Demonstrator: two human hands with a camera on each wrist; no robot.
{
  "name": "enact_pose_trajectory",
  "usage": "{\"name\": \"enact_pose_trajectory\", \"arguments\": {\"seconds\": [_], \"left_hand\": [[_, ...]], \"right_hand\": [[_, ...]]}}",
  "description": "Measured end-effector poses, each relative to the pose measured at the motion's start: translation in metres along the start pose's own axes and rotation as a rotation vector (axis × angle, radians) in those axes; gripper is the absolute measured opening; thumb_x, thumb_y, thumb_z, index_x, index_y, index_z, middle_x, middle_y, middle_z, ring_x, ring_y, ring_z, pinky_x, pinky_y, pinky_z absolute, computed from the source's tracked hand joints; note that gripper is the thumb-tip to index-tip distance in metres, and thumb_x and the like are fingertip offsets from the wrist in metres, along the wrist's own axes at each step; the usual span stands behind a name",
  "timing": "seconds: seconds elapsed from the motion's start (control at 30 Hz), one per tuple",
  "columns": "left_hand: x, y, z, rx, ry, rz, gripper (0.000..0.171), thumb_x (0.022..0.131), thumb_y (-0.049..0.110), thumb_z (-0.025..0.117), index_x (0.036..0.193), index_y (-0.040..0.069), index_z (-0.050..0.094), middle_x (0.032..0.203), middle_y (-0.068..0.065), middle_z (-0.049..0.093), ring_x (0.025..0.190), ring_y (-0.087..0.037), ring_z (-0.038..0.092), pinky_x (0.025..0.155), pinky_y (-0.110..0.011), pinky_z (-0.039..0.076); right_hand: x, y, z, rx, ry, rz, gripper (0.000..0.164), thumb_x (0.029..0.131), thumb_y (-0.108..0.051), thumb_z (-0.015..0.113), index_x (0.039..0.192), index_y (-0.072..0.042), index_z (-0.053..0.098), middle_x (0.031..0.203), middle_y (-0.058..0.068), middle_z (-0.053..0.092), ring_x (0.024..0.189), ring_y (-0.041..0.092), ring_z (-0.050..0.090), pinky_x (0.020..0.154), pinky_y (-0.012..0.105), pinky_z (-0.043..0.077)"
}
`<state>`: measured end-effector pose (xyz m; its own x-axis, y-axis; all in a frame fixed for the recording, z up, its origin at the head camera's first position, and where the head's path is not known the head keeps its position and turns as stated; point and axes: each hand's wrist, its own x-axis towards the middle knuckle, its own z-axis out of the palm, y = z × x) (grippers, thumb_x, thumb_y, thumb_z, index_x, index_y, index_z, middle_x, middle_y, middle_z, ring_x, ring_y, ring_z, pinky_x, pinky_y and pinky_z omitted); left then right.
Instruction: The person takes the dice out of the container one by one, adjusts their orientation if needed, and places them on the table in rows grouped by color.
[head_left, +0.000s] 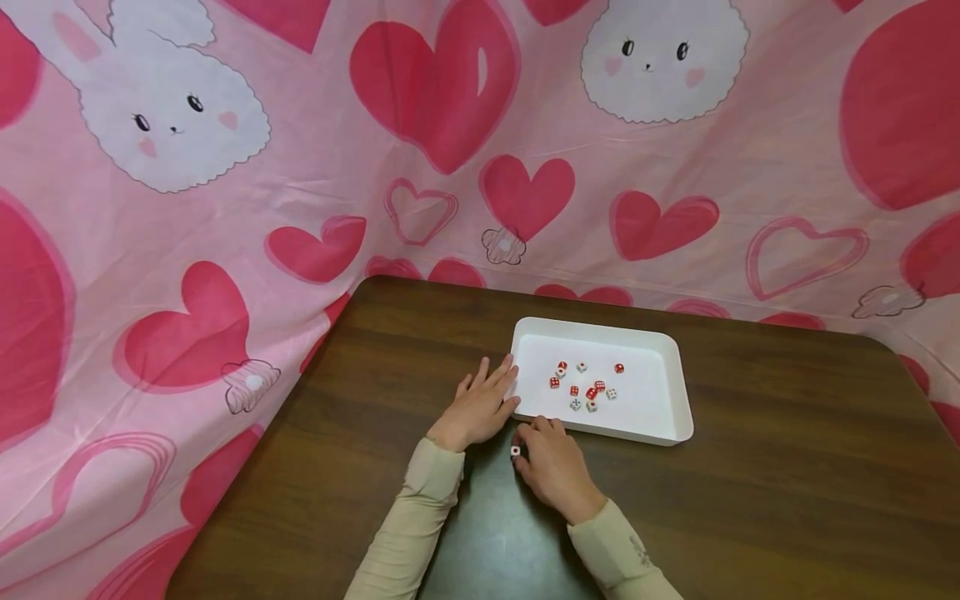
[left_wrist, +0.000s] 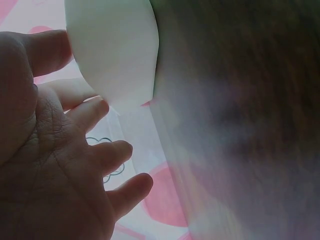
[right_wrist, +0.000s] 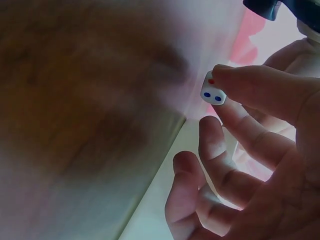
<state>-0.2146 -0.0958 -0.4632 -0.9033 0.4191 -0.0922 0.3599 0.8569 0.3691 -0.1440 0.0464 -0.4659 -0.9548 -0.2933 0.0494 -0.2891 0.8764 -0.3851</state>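
Note:
A white die [right_wrist: 213, 94] with blue and red pips is pinched between the thumb and a finger of my right hand [head_left: 557, 467]. In the head view that die [head_left: 515, 451] shows a red pip, just in front of the tray's near edge. My left hand [head_left: 474, 410], fingers spread, touches the left end of a shallow white tray [head_left: 652, 425]. Its palm [left_wrist: 55, 165] faces the camera in the left wrist view, beside the tray wall [left_wrist: 115, 55]. Inside the tray lie several red dice [head_left: 618, 367] and several white dice [head_left: 611, 393].
The tray stands on a dark brown wooden table [head_left: 787, 433]. Behind and to the left hangs a pink cloth [head_left: 315, 150] printed with hearts and white animal faces, close to the table's edges.

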Motion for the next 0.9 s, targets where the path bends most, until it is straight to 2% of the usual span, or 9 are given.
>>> {"name": "enact_pose_trajectory", "arguments": {"seconds": [0.43, 0.9], "left_hand": [[-0.0017, -0.0001, 0.0003, -0.017, 0.016, 0.012, 0.055, 0.094, 0.040, 0.038, 0.143, 0.021, 0.021, 0.150, 0.009, 0.008, 0.139, -0.028, 0.005, 0.107, -0.053, 0.013], [-0.0021, -0.0009, 0.0002, -0.019, 0.016, 0.019, 0.055, 0.094, 0.041, 0.037, 0.143, 0.021, 0.021, 0.151, 0.008, 0.008, 0.139, -0.028, 0.004, 0.106, -0.053, 0.014]], "right_hand": [[0.0012, -0.0008, 0.0065, -0.017, 0.008, -0.008, 0.010, 0.074, -0.018, 0.069, 0.079, -0.017, 0.060, 0.079, -0.001, 0.051, 0.077, 0.020, 0.045, 0.060, 0.037, 0.040], [0.0018, -0.0015, 0.0076, -0.024, 0.022, -0.012, 0.012, 0.072, -0.018, 0.070, 0.079, -0.017, 0.060, 0.080, 0.000, 0.053, 0.077, 0.021, 0.046, 0.060, 0.038, 0.040]]}}
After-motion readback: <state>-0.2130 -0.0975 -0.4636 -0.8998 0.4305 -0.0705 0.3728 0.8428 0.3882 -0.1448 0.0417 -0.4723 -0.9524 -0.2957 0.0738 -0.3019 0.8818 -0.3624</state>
